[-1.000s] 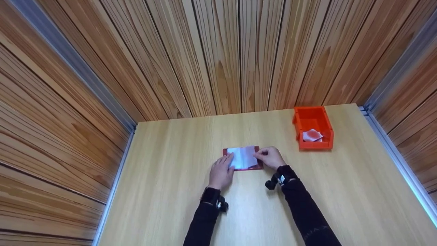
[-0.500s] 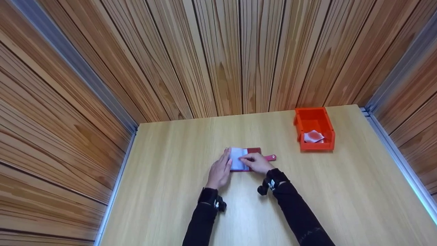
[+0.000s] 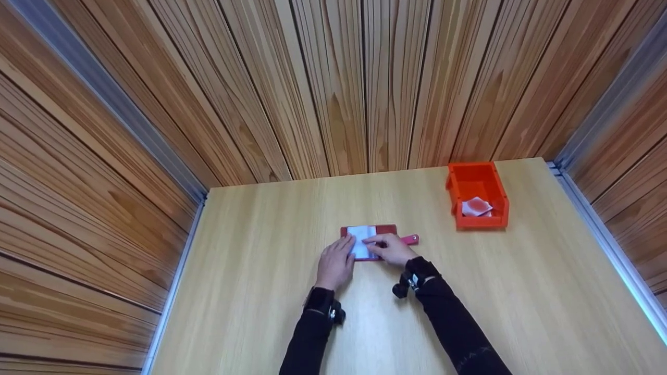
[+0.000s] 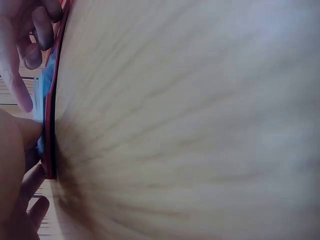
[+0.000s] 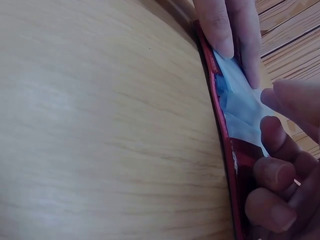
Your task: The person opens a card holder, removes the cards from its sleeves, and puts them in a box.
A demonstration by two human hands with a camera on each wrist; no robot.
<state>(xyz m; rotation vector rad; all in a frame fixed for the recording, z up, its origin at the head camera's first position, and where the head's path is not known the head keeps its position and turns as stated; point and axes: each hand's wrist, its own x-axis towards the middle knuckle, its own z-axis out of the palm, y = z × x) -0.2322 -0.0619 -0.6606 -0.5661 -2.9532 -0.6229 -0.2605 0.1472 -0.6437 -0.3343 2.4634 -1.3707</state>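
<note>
A small red card holder (image 3: 386, 229) with clear plastic sleeves (image 3: 360, 234) lies unfolded on the table in the head view. From its right side sticks out a strap with a snap (image 3: 411, 239). My left hand (image 3: 335, 264) rests on the left part, fingers laid over the sleeves; in the right wrist view two of its fingers (image 5: 223, 35) press on the plastic. My right hand (image 3: 393, 249) is over the right part, its fingertips at the sleeves. Its other fingers (image 5: 275, 175) are curled. Whether thumb and forefinger pinch a sleeve is unclear.
An orange bin (image 3: 482, 223) stands at the back right of the table (image 3: 250, 271), with pale red-marked pieces (image 3: 476, 207) inside. Wood-panelled walls (image 3: 333, 104) close off the back and sides. A metal rail (image 3: 604, 245) runs along the right edge.
A second ago my right hand pinched a sleeve at the holder's right edge. That sleeve has turned left, uncovering the red right part and strap; my right hand has moved left.
</note>
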